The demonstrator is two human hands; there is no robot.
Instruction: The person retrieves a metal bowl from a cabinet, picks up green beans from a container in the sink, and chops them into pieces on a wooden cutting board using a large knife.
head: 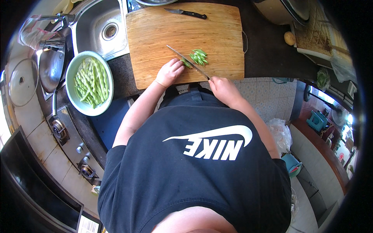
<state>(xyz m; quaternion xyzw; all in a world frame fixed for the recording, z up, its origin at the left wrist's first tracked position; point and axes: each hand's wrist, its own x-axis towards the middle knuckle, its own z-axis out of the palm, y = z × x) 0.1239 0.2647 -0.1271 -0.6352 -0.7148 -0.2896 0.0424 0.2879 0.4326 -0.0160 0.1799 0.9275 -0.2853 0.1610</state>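
Note:
My right hand (223, 89) grips the handle of a kitchen knife (186, 59), whose blade slants up and left across the wooden cutting board (157, 32). Close against the blade's left side, my left hand (171, 71) holds down a green bean piece (185, 62) with bent fingers; much of the bean is hidden by the hand and blade. A small pile of sliced green beans (199, 56) lies just right of the blade. Left of the board, a pale green bowl (70, 81) holds several whole green beans (92, 83).
A small black-handled knife (189, 13) lies at the board's far edge. Beyond the bowl is a stainless steel sink (87, 27). A wok (52, 70), a glass lid (23, 83) and a gas stove (65, 128) are at left. A potato (289, 38) sits on the right counter.

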